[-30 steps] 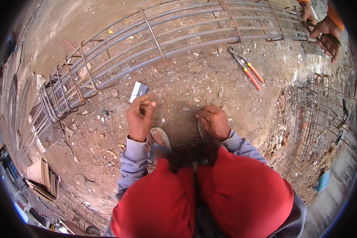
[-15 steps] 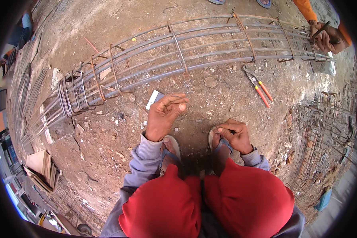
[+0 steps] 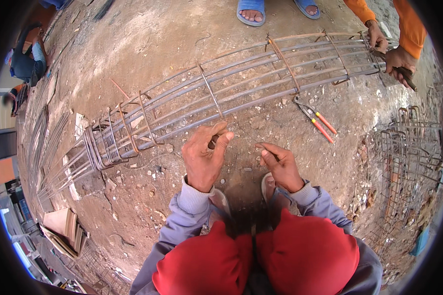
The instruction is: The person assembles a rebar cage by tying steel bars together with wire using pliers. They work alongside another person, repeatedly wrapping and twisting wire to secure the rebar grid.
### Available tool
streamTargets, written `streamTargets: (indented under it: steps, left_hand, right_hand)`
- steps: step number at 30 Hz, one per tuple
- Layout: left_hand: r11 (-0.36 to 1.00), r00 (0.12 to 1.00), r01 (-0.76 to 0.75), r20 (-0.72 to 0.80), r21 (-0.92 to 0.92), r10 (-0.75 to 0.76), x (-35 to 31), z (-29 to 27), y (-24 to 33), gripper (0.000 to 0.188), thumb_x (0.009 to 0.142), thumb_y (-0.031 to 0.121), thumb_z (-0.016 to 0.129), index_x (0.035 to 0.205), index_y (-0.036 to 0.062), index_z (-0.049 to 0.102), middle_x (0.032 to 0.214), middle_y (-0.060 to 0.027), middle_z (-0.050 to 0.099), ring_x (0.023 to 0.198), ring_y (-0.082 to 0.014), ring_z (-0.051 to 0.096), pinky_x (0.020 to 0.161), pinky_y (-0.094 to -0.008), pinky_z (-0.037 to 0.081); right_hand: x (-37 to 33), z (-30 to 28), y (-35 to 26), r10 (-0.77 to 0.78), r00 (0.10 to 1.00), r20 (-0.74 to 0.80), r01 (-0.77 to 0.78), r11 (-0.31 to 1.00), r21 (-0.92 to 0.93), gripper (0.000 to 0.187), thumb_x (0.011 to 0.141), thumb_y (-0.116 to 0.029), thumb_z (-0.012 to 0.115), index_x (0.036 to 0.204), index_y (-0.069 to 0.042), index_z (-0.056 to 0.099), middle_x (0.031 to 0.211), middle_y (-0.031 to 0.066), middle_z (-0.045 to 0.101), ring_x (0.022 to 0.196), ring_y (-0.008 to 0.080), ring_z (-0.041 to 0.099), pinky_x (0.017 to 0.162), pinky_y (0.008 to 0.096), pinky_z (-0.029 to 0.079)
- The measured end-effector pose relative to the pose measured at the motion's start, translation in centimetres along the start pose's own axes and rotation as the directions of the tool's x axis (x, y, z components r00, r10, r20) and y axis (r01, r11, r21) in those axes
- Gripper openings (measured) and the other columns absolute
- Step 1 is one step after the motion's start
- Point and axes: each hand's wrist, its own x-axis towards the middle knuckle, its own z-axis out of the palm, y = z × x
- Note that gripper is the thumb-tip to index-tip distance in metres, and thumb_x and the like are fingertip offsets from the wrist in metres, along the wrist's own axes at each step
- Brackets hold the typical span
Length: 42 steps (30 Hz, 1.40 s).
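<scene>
My left hand (image 3: pixel 205 156) is raised over the dirt just on the near side of a long rebar cage (image 3: pixel 216 93). Its fingers are curled in toward the thumb, and whatever they hold is too small to make out. My right hand (image 3: pixel 282 168) is closed in a pinch to the right of it, over my right foot; anything between its finger and thumb is also unclear. Beyond it lie pincers (image 3: pixel 314 118) with red and yellow handles, untouched beside the cage. Several rusty stirrups (image 3: pixel 283 64) stand spaced along the cage's bars.
At the cage's right end, a co-worker's hands (image 3: pixel 398 60) in orange sleeves grip a dark bar. Blue sandals (image 3: pixel 251 12) stand beyond the cage. More bent rebar (image 3: pixel 403 142) lies at right, stacked boards (image 3: pixel 64 228) at lower left. Another person (image 3: pixel 28 59) is at far left.
The view has shifted, bringing the co-worker's feet further in. My left fingers have curled more, and my right hand has lifted forward off my foot. The co-worker's hands have moved apart on the dark bar.
</scene>
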Motion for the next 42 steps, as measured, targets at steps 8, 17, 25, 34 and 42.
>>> streamTargets:
  steps: [8, 17, 25, 34, 42]
  left_hand:
    - [0.97, 0.991, -0.09, -0.076, 0.225, 0.11, 3.2, -1.9, 0.7, 0.026, 0.086, 0.009, 0.08, 0.11, 0.0022, 0.075, 0.09, -0.0116, 0.071, 0.073, -0.0177, 0.069, 0.065, -0.0309, 0.053]
    - [0.94, 0.998, -0.056, 0.03, 0.338, 0.048, 6.4, -0.3, 0.9, 0.027, 0.087, 0.01, 0.078, 0.112, 0.0008, 0.074, 0.088, -0.0136, 0.069, 0.07, -0.0199, 0.07, 0.061, -0.0319, 0.054]
    - [0.999, 0.997, 0.025, -0.08, 0.047, -0.021, 8.1, -0.3, 0.9, 0.019, 0.089, 0.012, 0.077, 0.103, 0.0003, 0.073, 0.086, -0.0167, 0.074, 0.072, -0.0234, 0.073, 0.066, -0.0329, 0.057]
    - [0.979, 0.976, 0.074, -0.186, -0.188, -0.11, 6.0, -0.4, 1.8, 0.015, 0.094, 0.011, 0.077, 0.098, -0.0023, 0.071, 0.082, -0.0059, 0.073, 0.076, -0.0099, 0.066, 0.067, -0.0257, 0.054]
    - [0.998, 0.971, -0.054, -0.235, -0.021, 0.048, 4.1, 0.0, 3.5, 0.012, 0.09, 0.006, 0.078, 0.094, -0.0019, 0.071, 0.081, -0.0074, 0.072, 0.075, -0.012, 0.067, 0.069, -0.0265, 0.053]
  right_hand:
    - [4.5, -0.3, 1.5, 0.111, 0.993, 0.042, -0.118, 0.974, 0.194, 0.032, 0.105, -0.017, 0.061, 0.133, -0.004, 0.068, 0.081, -0.0022, 0.066, 0.07, 0.0047, 0.052, 0.063, 0.0216, 0.043]
    - [7.2, 2.0, -1.3, -0.104, 0.986, 0.132, 0.082, 0.983, 0.167, 0.033, 0.105, -0.018, 0.061, 0.134, -0.003, 0.067, 0.085, -0.0014, 0.066, 0.073, 0.0044, 0.053, 0.063, 0.0228, 0.043]
    - [9.8, 5.0, -1.7, -0.209, 0.978, 0.026, 0.199, 0.958, 0.206, 0.029, 0.104, -0.016, 0.062, 0.126, 0.001, 0.07, 0.079, -0.0018, 0.062, 0.068, 0.0059, 0.051, 0.06, 0.0248, 0.043]
    - [9.5, 7.8, -3.1, -0.178, 0.983, -0.047, 0.184, 0.935, 0.303, 0.027, 0.101, -0.008, 0.064, 0.125, 0.002, 0.071, 0.087, 0.0022, 0.069, 0.072, 0.0068, 0.059, 0.062, 0.023, 0.047]
    - [9.8, 7.8, -2.7, -0.285, 0.956, -0.069, 0.293, 0.935, 0.198, 0.025, 0.099, -0.018, 0.072, 0.11, 0.004, 0.074, 0.079, -0.002, 0.065, 0.071, 0.0034, 0.051, 0.059, 0.0222, 0.041]
